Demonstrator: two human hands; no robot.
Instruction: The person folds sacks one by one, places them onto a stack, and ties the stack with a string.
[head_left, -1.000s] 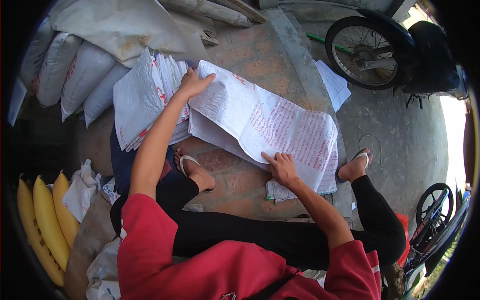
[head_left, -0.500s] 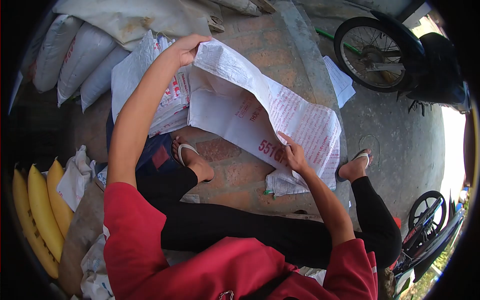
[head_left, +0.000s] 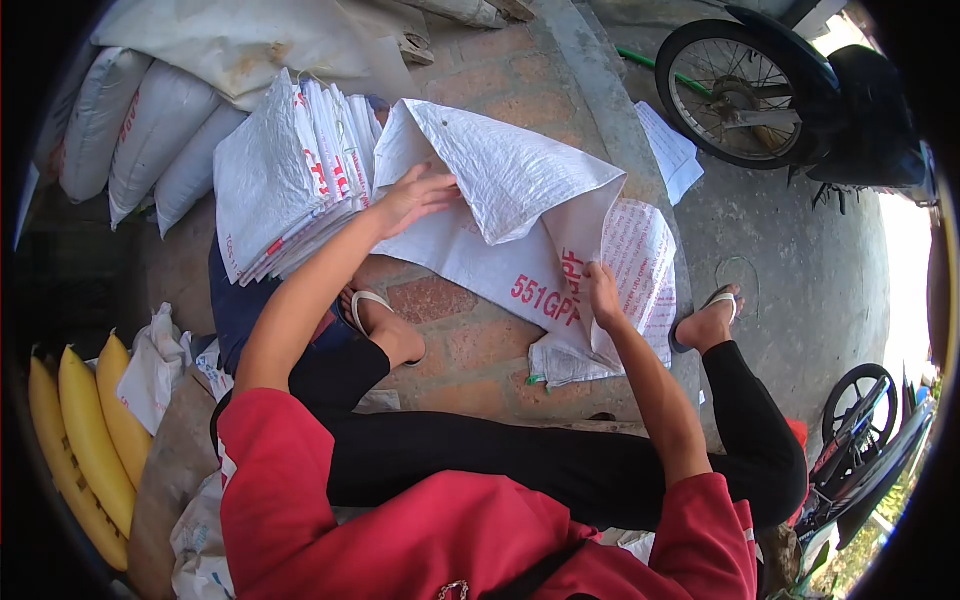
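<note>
Sack (head_left: 530, 182) on the bricks (head_left: 475, 352), right of the stacked sacks (head_left: 264, 180)

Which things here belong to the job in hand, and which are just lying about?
Likely the job:
- sack in right hand
- stacked sacks

Likely just lying about:
- full sacks
- papers
- yellow objects
- motorbike by the papers

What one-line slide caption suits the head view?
Right hand gripping a printed white sack, left hand open over it, beside stacked sacks.

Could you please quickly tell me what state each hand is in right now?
Left hand: open, beside the partly folded white sack; contact unclear.
Right hand: closed, holding the white sack.
</note>
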